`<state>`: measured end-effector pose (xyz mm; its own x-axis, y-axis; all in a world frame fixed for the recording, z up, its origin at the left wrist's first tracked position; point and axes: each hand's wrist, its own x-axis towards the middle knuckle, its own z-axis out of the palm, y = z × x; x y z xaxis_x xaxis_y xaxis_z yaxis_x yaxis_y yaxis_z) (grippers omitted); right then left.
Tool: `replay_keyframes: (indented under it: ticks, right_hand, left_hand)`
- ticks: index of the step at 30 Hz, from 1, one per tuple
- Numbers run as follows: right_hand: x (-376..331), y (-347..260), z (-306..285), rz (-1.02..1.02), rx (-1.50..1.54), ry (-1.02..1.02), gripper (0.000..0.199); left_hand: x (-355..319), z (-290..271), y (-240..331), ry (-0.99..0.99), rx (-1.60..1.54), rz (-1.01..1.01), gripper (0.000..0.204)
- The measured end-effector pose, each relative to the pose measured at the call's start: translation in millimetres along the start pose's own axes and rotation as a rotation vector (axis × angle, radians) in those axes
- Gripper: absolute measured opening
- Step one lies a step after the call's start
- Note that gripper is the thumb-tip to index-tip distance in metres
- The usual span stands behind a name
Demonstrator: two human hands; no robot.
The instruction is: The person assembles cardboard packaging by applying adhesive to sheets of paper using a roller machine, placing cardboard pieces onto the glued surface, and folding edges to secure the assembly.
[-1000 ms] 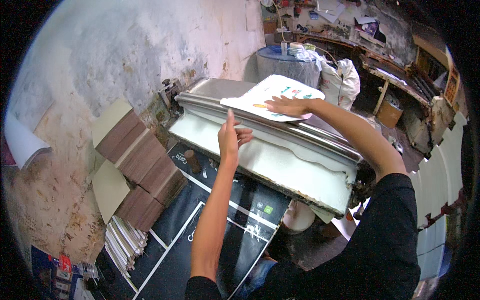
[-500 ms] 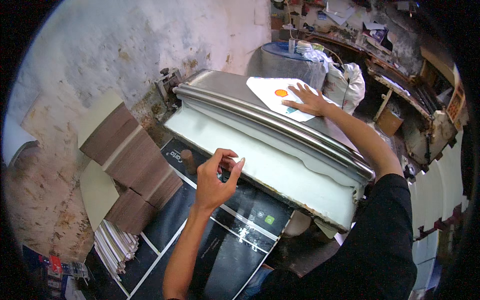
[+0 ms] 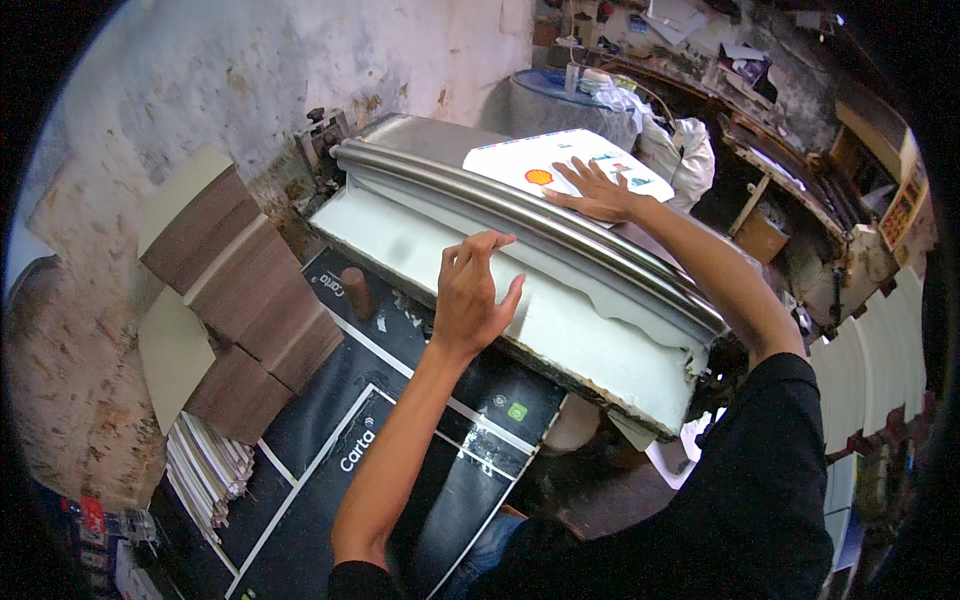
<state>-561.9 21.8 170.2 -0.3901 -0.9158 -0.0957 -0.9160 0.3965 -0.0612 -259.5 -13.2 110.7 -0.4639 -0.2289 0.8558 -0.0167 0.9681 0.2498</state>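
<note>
My right hand (image 3: 597, 190) lies flat with fingers spread on a white printed sheet (image 3: 510, 158) with a red and yellow shell emblem. The sheet rests on the metal top of a roller machine (image 3: 400, 130), behind its long steel rollers (image 3: 520, 235). Below the rollers runs a white tray (image 3: 590, 345) with a rough, crusted front edge; whitish material hangs under the rollers. My left hand (image 3: 470, 295) hovers at the tray's front edge, thumb and curved fingers apart, with nothing visible between them.
Left of the machine stand stacks of brown-edged board (image 3: 250, 285) and a bundle of pale strips (image 3: 210, 470) on a black printed surface (image 3: 330, 500). A brown cylinder (image 3: 355, 293) stands nearby. Behind are a blue-topped drum (image 3: 555, 100) and a white sack (image 3: 690, 160).
My left hand has risen toward the rollers and its fingers have spread from a near pinch. Under my right hand the sheet has shifted, with more of its print showing. The view has shifted slightly.
</note>
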Motion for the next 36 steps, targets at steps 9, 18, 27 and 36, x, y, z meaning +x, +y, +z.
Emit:
replay_keyframes:
  ticks: [9, 18, 27, 36]
  right_hand:
    - [-1, 2, 2, -0.011, 0.020, -0.028, 0.110]
    - [-3, 4, 2, -0.034, 0.028, -0.071, 0.100]
    - [-34, -16, -32, -0.118, 0.579, -0.289, 0.116]
    - [-190, -51, -76, -0.512, 0.438, 0.120, 0.082]
  left_hand:
    - [-3, 40, -8, 0.118, 0.063, 0.025, 0.056]
    - [8, 53, -14, 0.123, 0.184, 0.183, 0.037]
    - [6, 15, -10, 0.068, 0.081, 0.259, 0.040]
    - [-13, -115, 34, 0.144, 0.129, 0.299, 0.048]
